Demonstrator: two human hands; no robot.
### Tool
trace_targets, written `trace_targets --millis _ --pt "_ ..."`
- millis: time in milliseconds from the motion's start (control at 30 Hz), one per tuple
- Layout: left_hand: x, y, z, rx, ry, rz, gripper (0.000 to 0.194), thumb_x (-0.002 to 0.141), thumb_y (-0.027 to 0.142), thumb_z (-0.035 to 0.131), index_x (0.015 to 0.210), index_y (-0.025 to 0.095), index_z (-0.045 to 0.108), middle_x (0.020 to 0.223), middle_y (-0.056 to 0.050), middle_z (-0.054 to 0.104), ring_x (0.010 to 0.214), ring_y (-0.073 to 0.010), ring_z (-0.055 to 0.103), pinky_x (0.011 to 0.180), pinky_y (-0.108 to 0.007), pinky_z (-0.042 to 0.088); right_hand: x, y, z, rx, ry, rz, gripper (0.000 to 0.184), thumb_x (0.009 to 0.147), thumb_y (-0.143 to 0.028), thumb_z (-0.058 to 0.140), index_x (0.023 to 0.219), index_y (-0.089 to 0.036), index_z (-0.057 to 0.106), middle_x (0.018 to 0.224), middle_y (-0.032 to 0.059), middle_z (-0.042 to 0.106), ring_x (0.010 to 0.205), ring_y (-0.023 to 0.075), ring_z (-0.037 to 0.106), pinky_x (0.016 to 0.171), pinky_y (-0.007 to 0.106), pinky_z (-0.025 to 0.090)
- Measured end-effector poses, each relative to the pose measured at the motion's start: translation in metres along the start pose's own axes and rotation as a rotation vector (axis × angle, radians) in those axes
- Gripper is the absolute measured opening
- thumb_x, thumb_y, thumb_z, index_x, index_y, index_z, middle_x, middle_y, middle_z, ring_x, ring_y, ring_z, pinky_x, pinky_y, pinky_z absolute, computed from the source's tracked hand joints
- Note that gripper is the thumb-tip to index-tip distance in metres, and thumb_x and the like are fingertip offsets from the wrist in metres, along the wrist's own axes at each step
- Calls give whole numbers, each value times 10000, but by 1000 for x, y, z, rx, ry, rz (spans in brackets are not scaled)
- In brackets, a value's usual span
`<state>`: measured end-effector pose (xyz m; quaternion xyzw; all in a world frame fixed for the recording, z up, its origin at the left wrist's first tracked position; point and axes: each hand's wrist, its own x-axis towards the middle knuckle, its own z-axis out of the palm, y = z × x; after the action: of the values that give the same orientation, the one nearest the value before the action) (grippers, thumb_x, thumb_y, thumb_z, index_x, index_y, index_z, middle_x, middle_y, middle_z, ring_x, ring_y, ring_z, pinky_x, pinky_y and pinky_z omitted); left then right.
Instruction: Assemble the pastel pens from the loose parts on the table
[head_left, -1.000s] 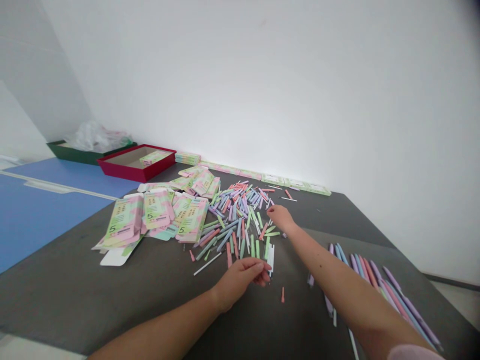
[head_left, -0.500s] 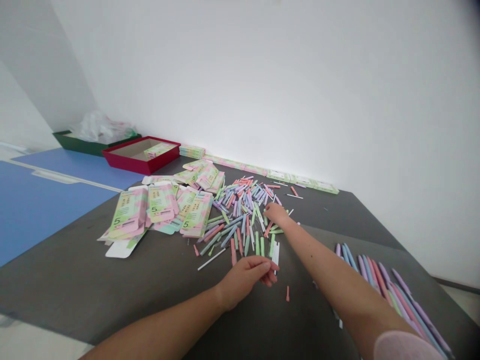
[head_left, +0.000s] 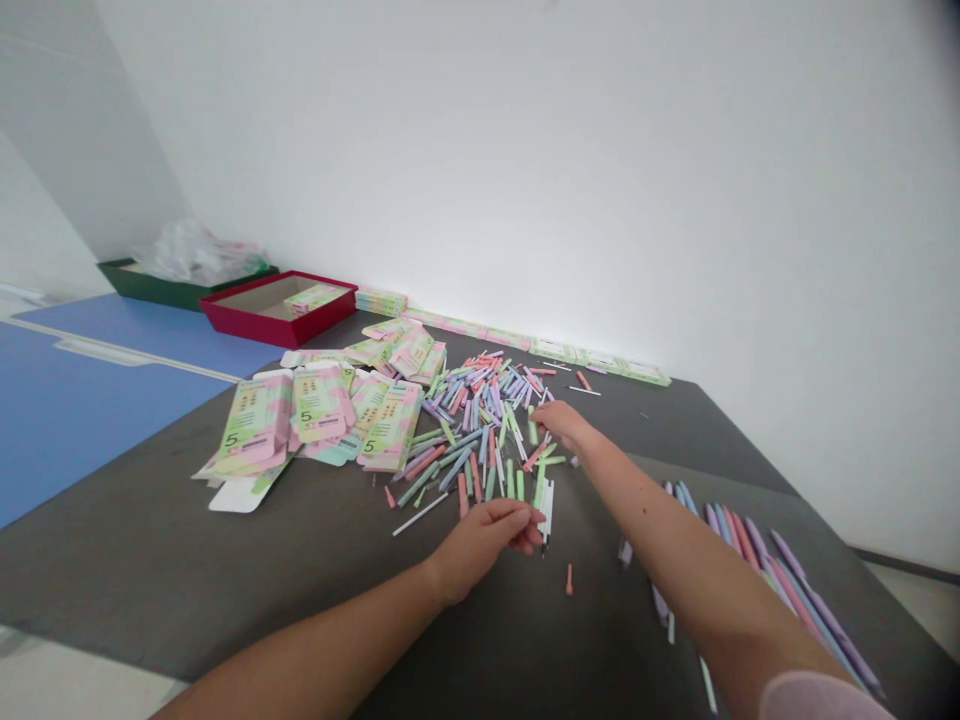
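Observation:
My right hand [head_left: 564, 424] reaches over the right side of a heap of pastel pen parts [head_left: 480, 400]. Its thumb and fingertips pinch a light green pen part [head_left: 532, 428], which points upward. My left hand [head_left: 489, 538] is at the heap's near edge with its fingers curled in; whatever they hold, if anything, is hidden. Thin white refills [head_left: 548, 510] and a green barrel [head_left: 539, 482] lie right by its fingertips. A small coral piece [head_left: 569, 579] rests alone on the dark table [head_left: 525, 640], to the right of that hand.
Printed card boxes [head_left: 322, 410] are piled left of the heap. Assembled pens [head_left: 795, 580] lie in a row at the right, partly behind my right forearm. Farther back are a red tray [head_left: 281, 328], a green tray [head_left: 161, 287] with plastic bags, and flat boxes [head_left: 555, 349] along the wall.
The right hand has shifted slightly, and a green pen part now shows upright at its fingertips. My left hand has drawn a little to the left, still curled. The view has moved slightly.

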<state>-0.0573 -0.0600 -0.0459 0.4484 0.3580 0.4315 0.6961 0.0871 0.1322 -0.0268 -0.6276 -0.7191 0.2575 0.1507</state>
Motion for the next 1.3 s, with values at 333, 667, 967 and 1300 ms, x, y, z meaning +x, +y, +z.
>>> trace_targets --millis 333,667,967,1300 --pt "4 8 -6 172 358 143 336 756 394 569 980 151 631 781 -15 625 652 -113 531 690 -256 425 -116 -24 -16 705 -34 -304 193 730 -362 592 766 -172 589 662 -26 577 622 116 533 640 246 421" --pt "-1 1 -4 317 182 246 387 735 347 636 1077 170 599 901 -45 632 692 -116 525 641 -231 421 -176 -33 -22 404 209 -533 97 785 -263 581 859 -208 613 851 28 618 770 158 553 722 301 438" --pt "-14 12 1 576 176 429 231 772 292 598 960 166 643 869 -56 649 769 -156 568 753 -274 442 -212 -42 -19 214 305 -768 124 822 -183 533 908 -229 609 908 47 617 860 172 582 749 306 472" --pt "5 0 -17 558 416 264 354 798 374 528 1067 157 606 877 -44 646 693 -137 563 678 -259 451 -212 -1 -9 391 558 -291 129 812 -311 558 901 -222 584 888 41 632 858 207 575 802 371 435"
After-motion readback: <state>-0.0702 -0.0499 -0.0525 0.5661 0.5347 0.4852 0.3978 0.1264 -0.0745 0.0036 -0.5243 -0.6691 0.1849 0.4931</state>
